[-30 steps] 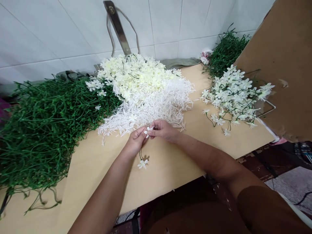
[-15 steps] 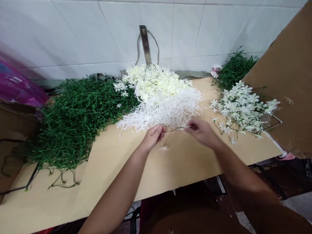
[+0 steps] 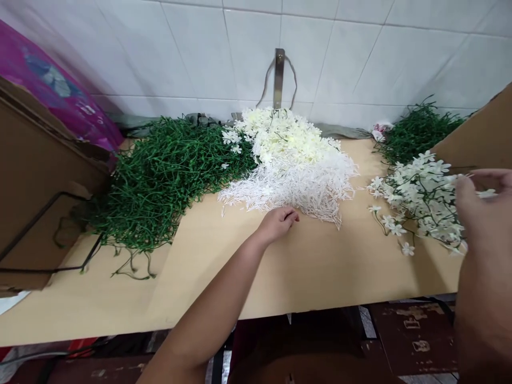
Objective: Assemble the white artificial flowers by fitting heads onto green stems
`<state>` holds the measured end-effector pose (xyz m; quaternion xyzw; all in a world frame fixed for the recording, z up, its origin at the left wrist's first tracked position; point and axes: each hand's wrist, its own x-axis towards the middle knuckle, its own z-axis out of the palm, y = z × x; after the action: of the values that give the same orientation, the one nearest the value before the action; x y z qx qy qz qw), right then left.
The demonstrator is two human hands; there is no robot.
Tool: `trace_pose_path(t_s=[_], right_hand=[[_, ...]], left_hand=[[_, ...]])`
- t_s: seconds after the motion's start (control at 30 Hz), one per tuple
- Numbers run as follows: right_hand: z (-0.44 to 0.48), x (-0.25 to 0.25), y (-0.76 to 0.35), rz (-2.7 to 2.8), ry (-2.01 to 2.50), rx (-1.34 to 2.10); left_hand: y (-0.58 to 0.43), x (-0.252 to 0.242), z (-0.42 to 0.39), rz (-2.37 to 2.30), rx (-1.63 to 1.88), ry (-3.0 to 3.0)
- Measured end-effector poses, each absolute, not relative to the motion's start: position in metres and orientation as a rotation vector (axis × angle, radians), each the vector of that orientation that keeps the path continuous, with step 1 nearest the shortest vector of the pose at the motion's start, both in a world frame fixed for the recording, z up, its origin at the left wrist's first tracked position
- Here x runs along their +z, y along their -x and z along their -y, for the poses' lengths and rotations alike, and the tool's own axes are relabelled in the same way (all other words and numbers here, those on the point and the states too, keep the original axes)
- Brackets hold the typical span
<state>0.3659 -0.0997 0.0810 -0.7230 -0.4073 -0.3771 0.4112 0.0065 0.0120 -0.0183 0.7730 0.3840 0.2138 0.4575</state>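
Note:
My left hand (image 3: pixel 278 223) is closed, fingers curled in, resting at the front edge of a heap of thin white artificial stamens (image 3: pixel 294 181). Whatever lies between its fingertips is hidden. Over at the right, my right hand (image 3: pixel 486 213) is raised above a pile of white artificial flowers (image 3: pixel 416 197) on green stems. Its thumb and forefinger meet in a pinch, and anything in it is too small to name. Behind the stamens lies a mound of pale yellow-white petals (image 3: pixel 286 136). A large heap of green plastic stems (image 3: pixel 172 165) spreads out left of them.
A tan board (image 3: pixel 224 272) covers the tabletop. Cardboard boxes (image 3: pixel 28 186) with a purple bag (image 3: pixel 60 80) stand at left; another cardboard panel (image 3: pixel 484 136) rises at right beside more green stems (image 3: pixel 424 130). A metal strap (image 3: pixel 279 80) leans against the tiled wall.
My right hand has moved away from my left, rightward to the flower pile, and a thin strand between the hands no longer shows. The left hand stays by the stamens; the view has shifted.

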Motion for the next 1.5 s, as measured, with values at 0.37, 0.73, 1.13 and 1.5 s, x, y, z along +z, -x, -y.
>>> trace_pose_path(t_s=[0.37,0.73,1.13,1.5], right_hand=[[-0.045,0.051,-0.145,2.215,1.432,-0.108],[-0.020,0.040,-0.169,2.088,1.723,-0.194],[0.053,0.017,-0.244,1.851,2.367,0.079],[0.093,0.011,-0.252,1.857,2.234,0.283]], left_hand=[[-0.004,-0.016,-0.011,-0.931,0.542,-1.843],[-0.001,-0.015,-0.013,-0.874,0.525,-1.852],[-0.004,-0.020,-0.015,-0.956,0.513,-1.848],[-0.004,-0.024,-0.016,-0.912,0.532,-1.707]])
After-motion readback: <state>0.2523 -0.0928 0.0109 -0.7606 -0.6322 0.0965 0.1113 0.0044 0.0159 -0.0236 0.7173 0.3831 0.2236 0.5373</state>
